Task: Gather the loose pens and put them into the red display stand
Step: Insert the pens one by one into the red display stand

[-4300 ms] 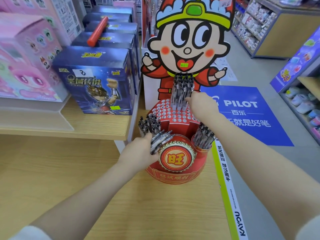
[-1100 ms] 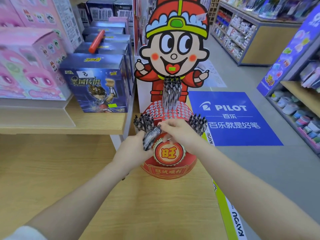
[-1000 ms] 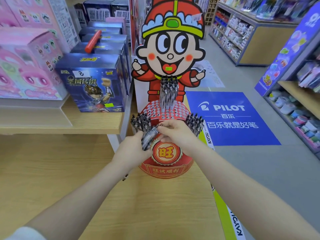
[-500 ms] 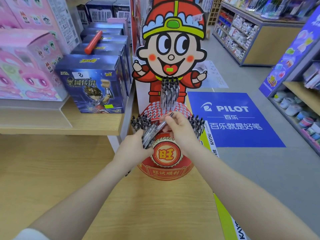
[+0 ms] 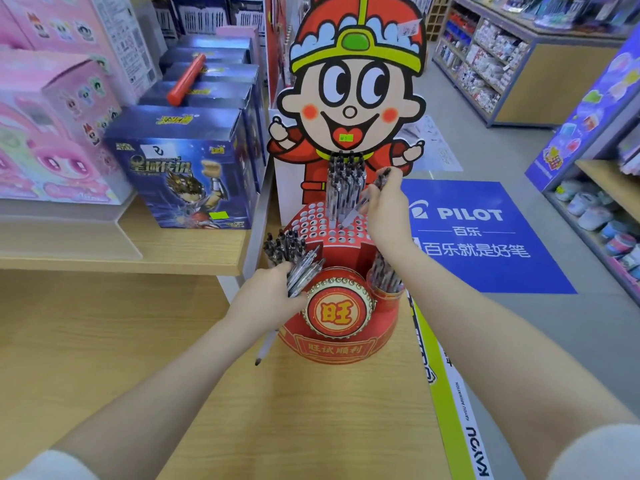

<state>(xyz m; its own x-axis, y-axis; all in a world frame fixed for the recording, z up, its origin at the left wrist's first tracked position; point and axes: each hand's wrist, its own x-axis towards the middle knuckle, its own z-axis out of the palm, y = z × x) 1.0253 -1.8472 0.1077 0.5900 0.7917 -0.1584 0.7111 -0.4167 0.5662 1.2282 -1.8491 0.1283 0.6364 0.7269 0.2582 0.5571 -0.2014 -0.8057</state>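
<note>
Open holes on the red display stand [image 5: 332, 344] lie left of the upright pens [image 5: 344, 188]; side pen cups [image 5: 386, 282] and cartoon backboard [image 5: 349, 98] hem them in.

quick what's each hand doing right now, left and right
Left hand: closed around a bundle of pens beside the red display stand.
Right hand: pinching a single pen, tip over the stand's holed top.

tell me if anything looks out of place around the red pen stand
One pen lies loose on the wooden shelf beside the red display stand, below the left hand, not in a hole. A red tube lies askew across the blue boxes.
</note>
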